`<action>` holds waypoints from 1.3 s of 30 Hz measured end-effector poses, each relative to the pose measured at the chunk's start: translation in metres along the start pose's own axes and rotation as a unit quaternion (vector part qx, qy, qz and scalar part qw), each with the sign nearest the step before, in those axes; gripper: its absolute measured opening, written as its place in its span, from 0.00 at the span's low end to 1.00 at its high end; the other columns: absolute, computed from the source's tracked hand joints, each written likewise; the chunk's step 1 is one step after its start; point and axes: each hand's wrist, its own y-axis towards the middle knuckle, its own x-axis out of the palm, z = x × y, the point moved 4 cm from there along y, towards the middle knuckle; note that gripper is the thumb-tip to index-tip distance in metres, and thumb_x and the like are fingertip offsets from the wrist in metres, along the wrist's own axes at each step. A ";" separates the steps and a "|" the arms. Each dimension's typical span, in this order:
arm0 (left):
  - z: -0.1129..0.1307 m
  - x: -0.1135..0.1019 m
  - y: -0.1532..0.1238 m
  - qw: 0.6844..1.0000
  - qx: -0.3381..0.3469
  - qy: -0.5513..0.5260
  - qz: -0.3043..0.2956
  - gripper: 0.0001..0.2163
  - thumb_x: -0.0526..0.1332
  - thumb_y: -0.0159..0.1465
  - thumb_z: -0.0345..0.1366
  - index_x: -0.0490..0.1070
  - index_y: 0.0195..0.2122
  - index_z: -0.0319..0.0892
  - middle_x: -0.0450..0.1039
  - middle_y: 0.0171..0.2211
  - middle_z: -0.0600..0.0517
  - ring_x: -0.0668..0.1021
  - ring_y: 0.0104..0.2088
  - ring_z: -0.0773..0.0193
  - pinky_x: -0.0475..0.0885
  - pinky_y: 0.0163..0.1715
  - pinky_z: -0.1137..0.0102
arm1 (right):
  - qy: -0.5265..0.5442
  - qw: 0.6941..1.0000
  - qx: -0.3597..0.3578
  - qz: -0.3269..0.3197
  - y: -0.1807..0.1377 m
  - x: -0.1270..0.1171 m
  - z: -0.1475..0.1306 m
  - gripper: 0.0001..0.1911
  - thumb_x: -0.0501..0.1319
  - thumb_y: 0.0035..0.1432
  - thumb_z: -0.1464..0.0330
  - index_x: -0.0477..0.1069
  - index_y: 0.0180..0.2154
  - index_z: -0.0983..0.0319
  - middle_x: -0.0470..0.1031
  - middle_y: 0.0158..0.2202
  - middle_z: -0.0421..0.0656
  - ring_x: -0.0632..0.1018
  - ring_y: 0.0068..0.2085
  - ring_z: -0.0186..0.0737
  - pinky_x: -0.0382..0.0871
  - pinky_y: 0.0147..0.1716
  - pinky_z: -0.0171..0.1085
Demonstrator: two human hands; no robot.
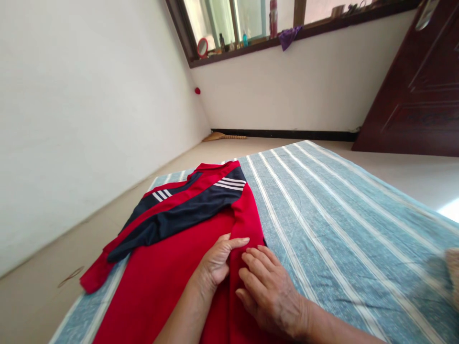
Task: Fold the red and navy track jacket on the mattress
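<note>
A red jacket (pixel 172 267) with navy panels and white stripes lies on the bed, its collar pointing away from me. One sleeve (pixel 158 228) stretches across to the left, its red cuff reaching the bed's edge. The right side is folded inward as a long strip. My left hand (pixel 217 262) grips the inner edge of that strip, thumb on top and fingers tucked under the cloth. My right hand (pixel 267 289) rests on the strip just to the right, fingers slightly curved and apart, palm down.
Under the jacket is a blue bedsheet (pixel 322 215) with white stripes. A broom (pixel 224 136) lies on the floor by the far wall. A dark red door (pixel 412 91) stands at right. The windowsill holds a round mirror (pixel 202 47), a bottle (pixel 273 19) and a purple cloth (pixel 289 37).
</note>
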 end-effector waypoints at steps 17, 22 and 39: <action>-0.007 -0.007 0.009 0.999 -0.042 -0.015 -0.028 0.09 0.67 0.49 0.25 0.68 0.25 0.41 0.75 0.23 0.54 0.79 0.26 0.63 0.73 0.32 0.69 | 0.053 0.991 0.049 -0.113 -0.004 0.007 0.009 0.23 0.61 0.56 0.62 0.66 0.51 0.65 0.59 0.63 0.59 0.56 0.66 0.55 0.57 0.60 0.57; -0.012 -0.008 0.010 0.995 -0.075 -0.055 -0.049 0.08 0.67 0.50 0.26 0.69 0.27 0.41 0.76 0.25 0.52 0.79 0.28 0.61 0.74 0.34 0.68 | 0.067 0.989 0.060 -0.115 -0.006 0.011 0.011 0.26 0.62 0.55 0.61 0.64 0.53 0.65 0.57 0.64 0.59 0.55 0.66 0.55 0.56 0.61 0.57; -0.018 0.011 -0.012 0.968 -0.170 -0.129 -0.129 0.11 0.61 0.59 0.36 0.74 0.41 0.36 0.80 0.32 0.44 0.81 0.40 0.52 0.73 0.43 0.62 | 0.032 0.988 0.067 -0.134 -0.008 0.016 0.023 0.27 0.59 0.61 0.57 0.66 0.54 0.69 0.61 0.61 0.61 0.57 0.65 0.56 0.56 0.61 0.56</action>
